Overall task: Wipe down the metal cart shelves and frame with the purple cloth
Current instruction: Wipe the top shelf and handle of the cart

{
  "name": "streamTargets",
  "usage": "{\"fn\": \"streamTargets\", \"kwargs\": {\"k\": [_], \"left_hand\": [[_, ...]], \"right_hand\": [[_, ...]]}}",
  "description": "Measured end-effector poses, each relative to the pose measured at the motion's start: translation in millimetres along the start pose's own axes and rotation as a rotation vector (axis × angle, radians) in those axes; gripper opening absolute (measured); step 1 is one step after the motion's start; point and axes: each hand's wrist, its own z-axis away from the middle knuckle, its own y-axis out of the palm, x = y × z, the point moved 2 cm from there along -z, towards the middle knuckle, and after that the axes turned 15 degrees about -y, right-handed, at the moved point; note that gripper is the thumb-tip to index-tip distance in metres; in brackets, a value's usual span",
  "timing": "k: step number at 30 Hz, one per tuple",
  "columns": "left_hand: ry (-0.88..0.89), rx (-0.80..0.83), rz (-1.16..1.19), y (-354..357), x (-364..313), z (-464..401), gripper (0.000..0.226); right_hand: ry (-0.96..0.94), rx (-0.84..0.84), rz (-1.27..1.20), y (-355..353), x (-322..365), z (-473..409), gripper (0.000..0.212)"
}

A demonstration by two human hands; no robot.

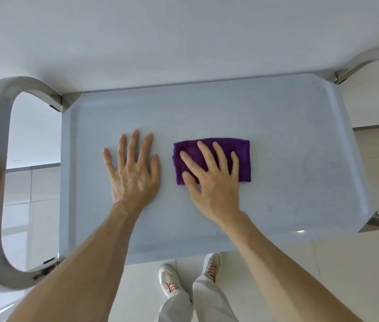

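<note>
Below the near edge of the view, two white shoes (187,274) with orange-red laces stand on a pale tiled floor (346,263). Light trouser legs (197,300) rise above them. A plain white wall (160,31) fills the far side, meeting the floor tiles.

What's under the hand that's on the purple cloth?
Under the right hand lies the folded purple cloth, flat on the cart's top shelf. Its edges show around the straight fingers. The part beneath the palm is covered, and so is the shelf under the cloth.
</note>
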Motion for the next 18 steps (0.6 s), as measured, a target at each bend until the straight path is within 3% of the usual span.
{"fn": "streamTargets", "kwargs": {"k": [4,7,11,14,18], "left_hand": [[-0.007,0.005,-0.006,2,1,-2,0.053],[-0.011,0.002,-0.005,4,2,-3,0.053],[-0.008,-0.002,-0.004,4,0,-3,0.052],[-0.002,0.005,0.004,3,1,-3,0.052],[-0.01,0.011,0.013,2,1,-3,0.052]], "right_hand": [[-0.157,0.093,-0.027,10,23,88,0.045],[-0.154,0.145,-0.014,0,-5,125,0.047],[0.103,0.073,-0.061,-22,-70,100,0.038],[0.313,-0.042,-0.097,-25,-79,50,0.038],[0.253,-0.075,-0.041,-11,-25,25,0.037]]}}
